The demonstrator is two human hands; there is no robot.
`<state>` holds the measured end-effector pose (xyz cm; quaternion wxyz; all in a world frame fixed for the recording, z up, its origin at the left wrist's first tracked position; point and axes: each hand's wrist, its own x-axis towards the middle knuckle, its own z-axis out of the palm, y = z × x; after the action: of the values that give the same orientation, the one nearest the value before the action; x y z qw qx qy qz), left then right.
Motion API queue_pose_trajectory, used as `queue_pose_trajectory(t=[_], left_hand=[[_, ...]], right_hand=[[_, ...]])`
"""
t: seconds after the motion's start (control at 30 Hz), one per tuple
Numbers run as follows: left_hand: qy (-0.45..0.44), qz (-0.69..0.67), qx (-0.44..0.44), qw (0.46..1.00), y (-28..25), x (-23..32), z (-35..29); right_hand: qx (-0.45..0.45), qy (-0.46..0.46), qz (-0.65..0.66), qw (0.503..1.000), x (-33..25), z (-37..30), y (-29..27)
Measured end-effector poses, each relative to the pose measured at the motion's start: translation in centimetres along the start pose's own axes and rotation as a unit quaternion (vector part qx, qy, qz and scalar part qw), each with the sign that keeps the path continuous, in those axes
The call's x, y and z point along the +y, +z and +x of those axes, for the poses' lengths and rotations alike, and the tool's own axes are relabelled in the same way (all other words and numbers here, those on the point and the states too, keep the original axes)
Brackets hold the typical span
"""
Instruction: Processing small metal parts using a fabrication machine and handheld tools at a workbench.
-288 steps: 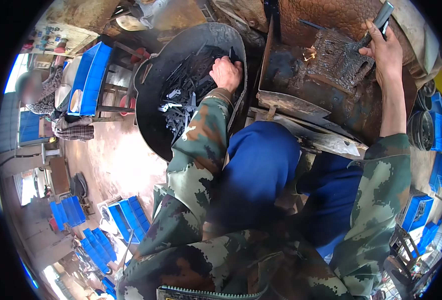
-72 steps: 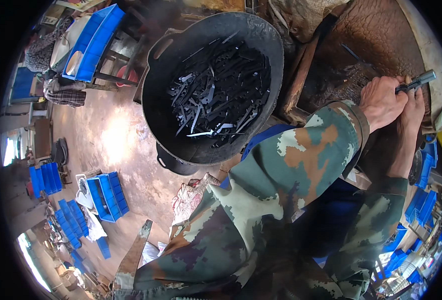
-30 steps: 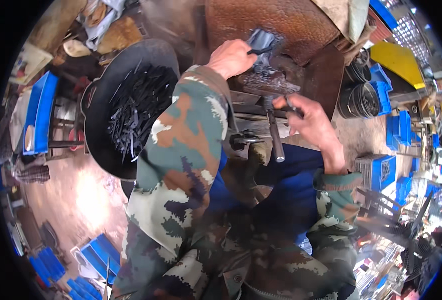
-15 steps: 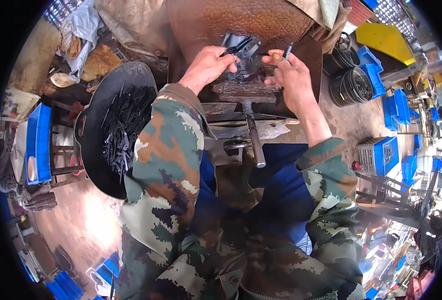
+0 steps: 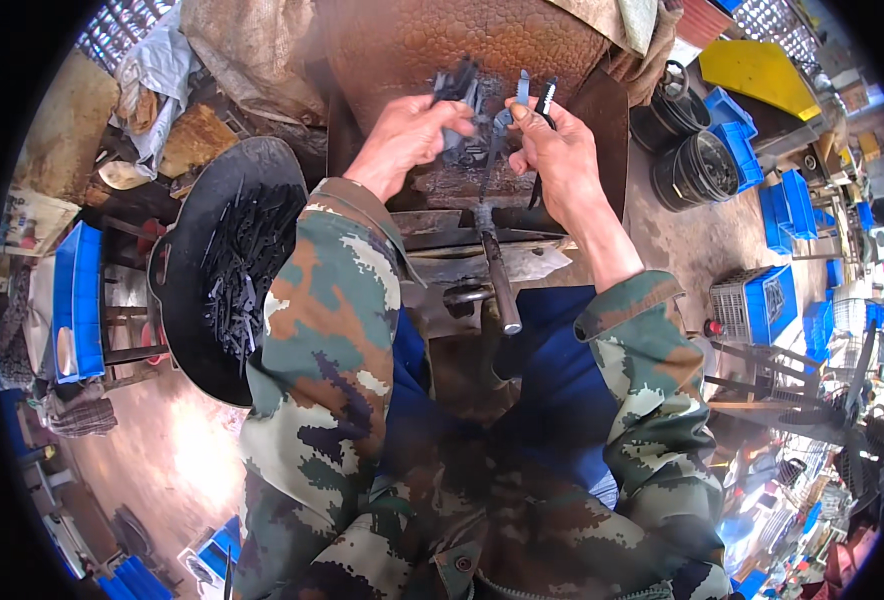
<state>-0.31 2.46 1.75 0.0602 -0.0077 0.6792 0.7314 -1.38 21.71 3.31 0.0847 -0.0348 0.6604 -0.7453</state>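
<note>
My left hand [image 5: 402,145] is closed around a bundle of dark thin metal strips [image 5: 454,80], smeared by motion where they stick out past the fingers. My right hand [image 5: 560,155] pinches a flat grey metal blank [image 5: 523,88] between thumb and forefinger. A dark strip with a pale toothed edge [image 5: 547,97] also lies in that hand, its lower end showing below the palm. Both hands are over a worn metal block [image 5: 452,185], from which a round steel bar [image 5: 502,285] points toward me. Left of my sleeve, a black pan [image 5: 177,300] holds many dark metal strips [image 5: 247,260].
A dimpled brown metal sheet [image 5: 442,40] rises behind the block, with sacking [image 5: 252,50] to its left. Black buckets [image 5: 697,172] and blue bins [image 5: 790,210] stand at the right. Another blue bin [image 5: 80,300] is beyond the pan.
My right hand has turned slightly, bringing the grey blank and toothed strip upright into view. My left hand has shifted a little, and its dark strips now point more upward.
</note>
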Motion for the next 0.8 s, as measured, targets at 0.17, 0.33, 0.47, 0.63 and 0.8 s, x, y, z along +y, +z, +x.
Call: queue_pose_trajectory(t=[0.17, 0.33, 0.47, 0.63, 0.8], left_hand=[[-0.041, 0.055, 0.053, 0.996, -2.9, -2.8, 1.9], [-0.051, 0.194, 0.057, 0.978, -5.0, -5.5, 2.9], [-0.053, 0.251, -0.003, 0.967, -4.4, -6.1, 3.3], [-0.1, 0.244, -0.07, 0.962, -4.3, -5.9, 3.0], [-0.026, 0.272, -0.07, 0.959, -4.5, -6.8, 3.3]], right_hand=[[0.017, 0.007, -0.009, 1.0, -0.3, -0.5, -0.4], [0.01, 0.007, -0.01, 1.0, -0.1, -0.8, -0.7], [-0.002, 0.005, -0.021, 1.0, -0.2, -1.0, -1.4], [-0.012, -0.006, 0.022, 1.0, 0.1, -0.7, -1.6], [-0.003, 0.012, 0.047, 0.999, -0.7, -0.6, -1.5]])
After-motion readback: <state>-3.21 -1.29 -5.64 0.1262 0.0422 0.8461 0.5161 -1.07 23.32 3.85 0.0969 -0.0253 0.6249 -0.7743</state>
